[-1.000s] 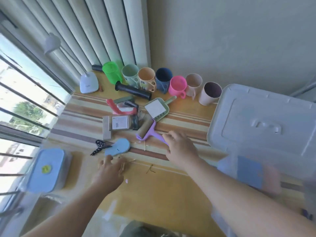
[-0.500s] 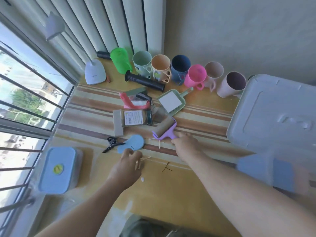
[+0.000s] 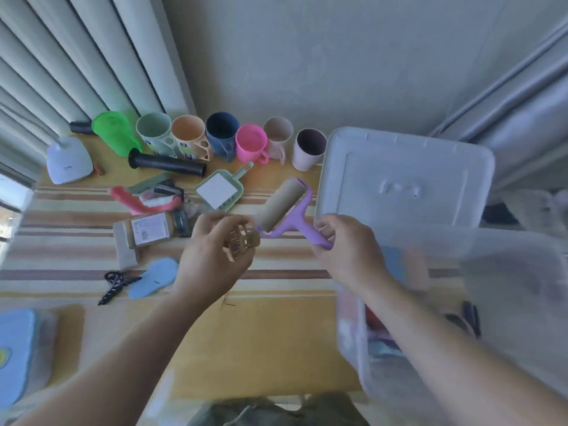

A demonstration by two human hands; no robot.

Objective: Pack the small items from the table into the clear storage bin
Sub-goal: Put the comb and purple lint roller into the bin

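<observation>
My right hand (image 3: 347,244) grips the purple handle of a lint roller (image 3: 284,210) and holds it up above the table, its beige roll pointing up and away. My left hand (image 3: 212,256) holds a small tan hair claw clip (image 3: 241,242) between curled fingers, just left of the roller. The clear storage bin (image 3: 507,290) stands at the right, blurred, with some items inside. Its pale lid (image 3: 402,179) leans behind it. A blue insole-shaped piece (image 3: 153,276), a black clip (image 3: 115,284) and a labelled jar (image 3: 150,230) lie on the striped cloth.
A row of coloured cups (image 3: 221,136) lines the back wall, with a black tube (image 3: 167,162) in front. A green hand mirror (image 3: 219,192), a pink tool (image 3: 138,202) and a white lamp base (image 3: 69,159) sit left of centre. A blue-lidded box (image 3: 18,352) is at the left edge.
My right hand has lifted the lint roller off the cloth toward the bin. My left hand has picked up the tan claw clip and risen with it. The view shifted right.
</observation>
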